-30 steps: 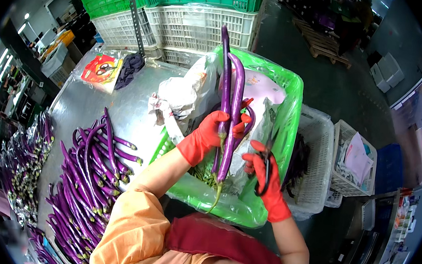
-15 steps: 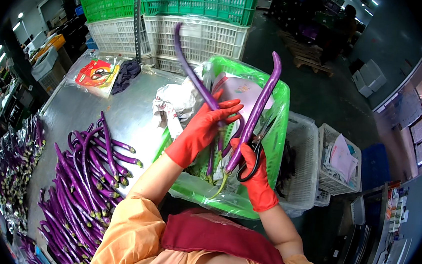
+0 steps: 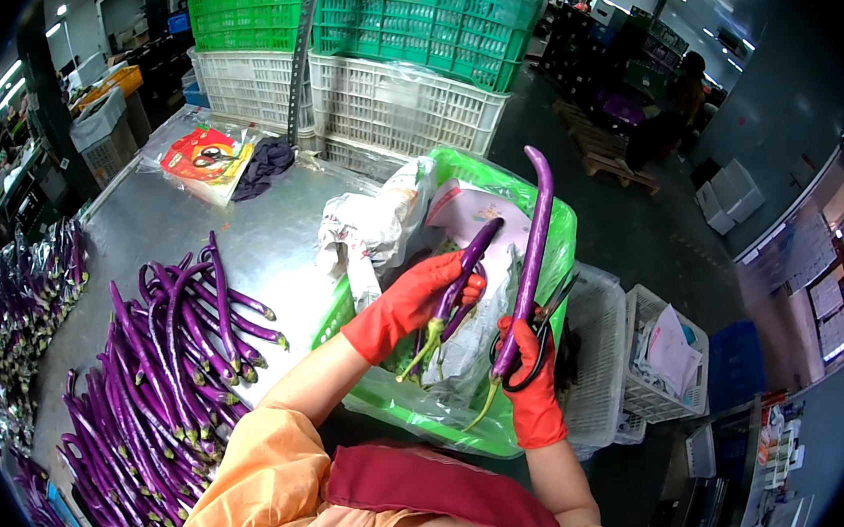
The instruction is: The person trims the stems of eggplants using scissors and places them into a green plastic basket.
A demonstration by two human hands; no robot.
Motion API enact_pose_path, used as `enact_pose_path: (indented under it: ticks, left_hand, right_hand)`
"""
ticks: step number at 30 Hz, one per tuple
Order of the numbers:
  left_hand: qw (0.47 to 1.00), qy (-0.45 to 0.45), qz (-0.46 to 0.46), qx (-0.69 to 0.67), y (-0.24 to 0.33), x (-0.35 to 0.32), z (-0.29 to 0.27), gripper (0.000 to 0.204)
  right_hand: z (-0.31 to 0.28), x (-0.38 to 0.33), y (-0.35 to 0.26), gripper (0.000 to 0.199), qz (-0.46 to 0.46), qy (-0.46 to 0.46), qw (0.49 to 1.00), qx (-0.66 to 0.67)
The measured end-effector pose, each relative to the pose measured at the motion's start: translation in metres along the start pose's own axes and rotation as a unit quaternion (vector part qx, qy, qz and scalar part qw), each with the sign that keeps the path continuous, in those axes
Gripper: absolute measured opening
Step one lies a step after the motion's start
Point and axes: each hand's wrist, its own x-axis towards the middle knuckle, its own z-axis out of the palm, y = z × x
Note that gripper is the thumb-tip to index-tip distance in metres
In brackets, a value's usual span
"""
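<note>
1 eggplant [image 3: 485, 237] is over the green crate [image 3: 487, 438] in the left hand [image 3: 440, 285], its grip curled round the upper part, stem toward the body. 1 longer eggplant [image 3: 538, 223] stands nearly upright in the right hand [image 3: 530, 368], its grip pinching the lower part alongside black scissors [image 3: 541, 334], blades pointing away. A pile of eggplants [image 3: 157, 371] lies left of the crate on the worktop [image 3: 185, 218], near a white bag [image 3: 370, 221].
</note>
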Motion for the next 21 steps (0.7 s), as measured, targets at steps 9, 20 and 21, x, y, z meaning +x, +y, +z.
enact_pose_path:
  ticks: [9,20,21]
  left_hand:
    - [1.000,0.000,0.006,0.025,-0.017,-0.001,-0.001,0.058]
    - [0.998,-0.056,-0.026,0.001,-0.011,-0.014,0.013,0.072]
    - [0.998,-0.055,-0.033,-0.007,-0.010,-0.015,0.014,0.071]
  right_hand:
    - [-0.017,-0.011,-0.012,0.044,-0.051,-0.002,0.995,-0.086]
    - [-0.003,-0.018,-0.027,0.037,-0.032,0.011,0.992,-0.118]
    - [-0.007,-0.018,-0.023,0.037,-0.026,0.014,0.994,-0.110]
